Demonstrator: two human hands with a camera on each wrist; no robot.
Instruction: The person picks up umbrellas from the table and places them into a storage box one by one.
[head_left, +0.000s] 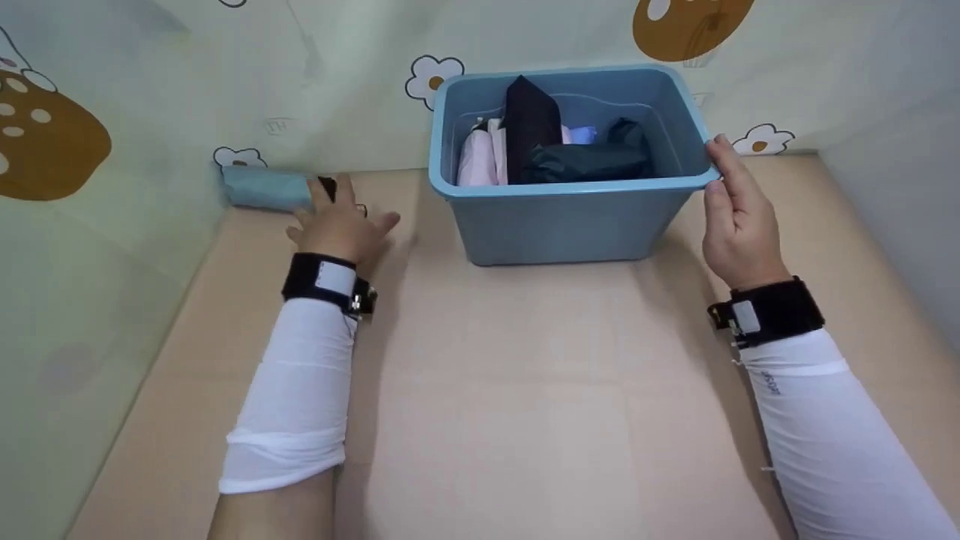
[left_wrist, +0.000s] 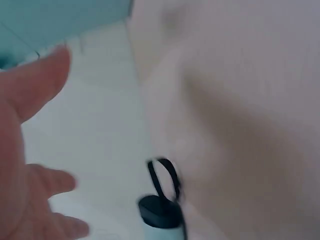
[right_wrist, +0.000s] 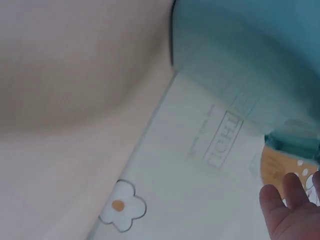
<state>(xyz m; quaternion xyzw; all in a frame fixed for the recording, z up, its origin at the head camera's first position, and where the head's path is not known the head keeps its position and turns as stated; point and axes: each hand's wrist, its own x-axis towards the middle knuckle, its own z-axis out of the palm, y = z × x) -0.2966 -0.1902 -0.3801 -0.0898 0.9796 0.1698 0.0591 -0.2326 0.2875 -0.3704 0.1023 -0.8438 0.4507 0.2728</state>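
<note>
A light blue folded umbrella (head_left: 266, 187) lies along the back wall at the left. Its black end with a strap loop (left_wrist: 167, 180) shows in the left wrist view. My left hand (head_left: 337, 225) is spread over that black end in the head view, thumb out to the right and nothing gripped. At the right, my right hand (head_left: 742, 217) has its fingertips at the front right corner of a blue plastic bin (head_left: 555, 225), fingers fairly straight. Inside the bin are a black pointed bundle (head_left: 531, 124), a dark green bundle (head_left: 592, 161) and a pale pink roll (head_left: 478, 157).
Behind the bin rises a pale wall covering (head_left: 345, 90) with flower and brown mushroom prints. More of the covering stands at the left. The beige tabletop (head_left: 510, 390) stretches out in front of the bin between both arms.
</note>
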